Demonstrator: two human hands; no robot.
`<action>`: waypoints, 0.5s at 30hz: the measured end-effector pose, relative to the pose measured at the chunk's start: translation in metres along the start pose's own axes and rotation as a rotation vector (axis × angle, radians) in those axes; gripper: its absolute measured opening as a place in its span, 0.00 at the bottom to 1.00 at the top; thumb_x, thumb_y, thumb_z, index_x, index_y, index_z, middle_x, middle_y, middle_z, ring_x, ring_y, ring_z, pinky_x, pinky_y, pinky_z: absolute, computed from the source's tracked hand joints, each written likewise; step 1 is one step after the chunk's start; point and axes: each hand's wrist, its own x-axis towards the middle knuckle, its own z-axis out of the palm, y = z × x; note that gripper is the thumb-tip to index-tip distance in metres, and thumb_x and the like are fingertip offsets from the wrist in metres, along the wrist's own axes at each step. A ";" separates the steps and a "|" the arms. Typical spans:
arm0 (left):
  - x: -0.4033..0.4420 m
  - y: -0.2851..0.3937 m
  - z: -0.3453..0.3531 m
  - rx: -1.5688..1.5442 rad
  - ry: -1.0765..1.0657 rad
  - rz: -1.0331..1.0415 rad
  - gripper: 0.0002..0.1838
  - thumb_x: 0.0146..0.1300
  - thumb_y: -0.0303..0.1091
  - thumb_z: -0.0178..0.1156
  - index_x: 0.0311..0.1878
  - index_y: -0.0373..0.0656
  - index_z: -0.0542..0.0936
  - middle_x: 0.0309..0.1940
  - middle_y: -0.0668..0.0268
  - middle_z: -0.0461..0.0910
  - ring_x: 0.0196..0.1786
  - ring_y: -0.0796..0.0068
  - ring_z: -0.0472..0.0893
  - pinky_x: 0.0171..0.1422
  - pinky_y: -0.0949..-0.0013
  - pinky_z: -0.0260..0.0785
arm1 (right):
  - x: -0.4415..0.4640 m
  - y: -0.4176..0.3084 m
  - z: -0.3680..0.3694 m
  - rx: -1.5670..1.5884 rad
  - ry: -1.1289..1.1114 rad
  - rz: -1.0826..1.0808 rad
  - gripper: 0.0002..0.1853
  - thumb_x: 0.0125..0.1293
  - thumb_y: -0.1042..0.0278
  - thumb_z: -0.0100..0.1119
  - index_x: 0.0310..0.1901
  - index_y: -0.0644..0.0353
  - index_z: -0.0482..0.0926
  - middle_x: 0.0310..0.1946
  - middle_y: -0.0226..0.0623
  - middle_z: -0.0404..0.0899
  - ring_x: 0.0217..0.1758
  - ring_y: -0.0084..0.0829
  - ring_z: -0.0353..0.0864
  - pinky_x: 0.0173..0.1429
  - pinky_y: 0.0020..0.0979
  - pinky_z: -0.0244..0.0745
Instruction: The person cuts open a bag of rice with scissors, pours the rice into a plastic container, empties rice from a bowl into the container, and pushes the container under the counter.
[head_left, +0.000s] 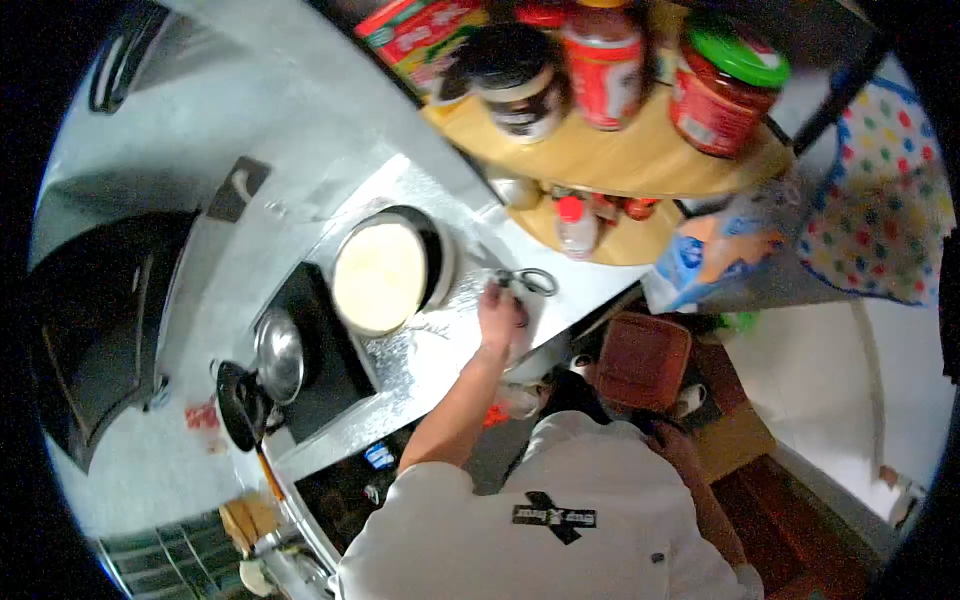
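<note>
My left hand (500, 318) is at the counter's front edge, its fingers closed around what looks like a pair of scissors (537, 281) with dark looped handles; the blades cannot be made out. Left of that hand, a round cream-coloured board (380, 278) rests against or over a dark round pan (435, 255) on the foil-like counter surface (410, 365). My right hand (672, 440) hangs low beside my body, blurred and in shadow, so its fingers do not show clearly. Below it is a reddish-brown square bin or stool (645, 360).
A wooden corner shelf (620, 165) holds several jars, including one with a green lid (735, 55). A small red-capped bottle (575, 225) stands beneath. To the left are a black stove (325, 350), a metal bowl (280, 355) and a dark wok or ladle (240, 405).
</note>
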 end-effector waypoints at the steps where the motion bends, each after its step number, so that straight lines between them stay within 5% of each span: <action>1: 0.016 -0.037 -0.009 0.035 -0.011 0.077 0.25 0.66 0.29 0.51 0.65 0.34 0.64 0.55 0.56 0.72 0.53 0.68 0.72 0.56 0.71 0.67 | -0.002 0.002 0.005 0.025 -0.069 -0.001 0.33 0.64 0.42 0.53 0.62 0.60 0.68 0.55 0.51 0.75 0.58 0.48 0.73 0.60 0.43 0.70; 4: -0.026 0.000 -0.003 0.077 -0.117 0.361 0.21 0.67 0.27 0.50 0.63 0.39 0.65 0.59 0.57 0.66 0.61 0.67 0.67 0.57 0.67 0.68 | -0.017 -0.024 0.001 0.168 -0.125 0.025 0.34 0.64 0.39 0.52 0.59 0.61 0.71 0.54 0.50 0.75 0.57 0.47 0.74 0.59 0.43 0.70; 6: -0.044 0.009 0.009 0.522 -0.107 0.788 0.17 0.66 0.28 0.50 0.58 0.38 0.71 0.54 0.52 0.72 0.62 0.56 0.66 0.64 0.58 0.61 | -0.015 -0.020 0.003 0.166 -0.036 0.026 0.29 0.65 0.43 0.52 0.55 0.62 0.73 0.51 0.50 0.77 0.53 0.47 0.77 0.56 0.44 0.71; 9: -0.084 -0.007 0.040 0.454 -0.441 0.591 0.15 0.64 0.25 0.51 0.54 0.37 0.73 0.53 0.54 0.74 0.57 0.57 0.72 0.64 0.62 0.61 | -0.013 -0.015 -0.026 0.291 0.014 0.029 0.25 0.65 0.49 0.51 0.53 0.63 0.74 0.48 0.50 0.78 0.49 0.49 0.78 0.54 0.46 0.72; 11: -0.111 -0.023 0.060 0.506 -0.626 0.669 0.14 0.66 0.28 0.51 0.53 0.38 0.75 0.48 0.57 0.78 0.51 0.64 0.77 0.58 0.67 0.68 | -0.007 0.005 -0.023 0.279 0.103 -0.025 0.24 0.65 0.51 0.51 0.53 0.62 0.74 0.47 0.51 0.78 0.49 0.49 0.78 0.53 0.46 0.72; 13: -0.156 -0.016 0.085 0.537 -0.799 0.358 0.15 0.67 0.31 0.53 0.55 0.39 0.75 0.48 0.58 0.79 0.49 0.68 0.79 0.55 0.69 0.69 | -0.014 0.025 -0.026 0.267 0.189 -0.077 0.22 0.64 0.53 0.51 0.53 0.61 0.73 0.46 0.51 0.79 0.48 0.50 0.78 0.52 0.46 0.73; 15: -0.172 -0.030 0.103 0.609 -0.917 0.332 0.15 0.68 0.33 0.53 0.55 0.39 0.75 0.49 0.58 0.79 0.49 0.69 0.78 0.56 0.70 0.69 | -0.009 0.040 -0.030 0.333 0.102 -0.007 0.20 0.64 0.54 0.52 0.52 0.58 0.74 0.45 0.52 0.79 0.46 0.51 0.79 0.51 0.46 0.73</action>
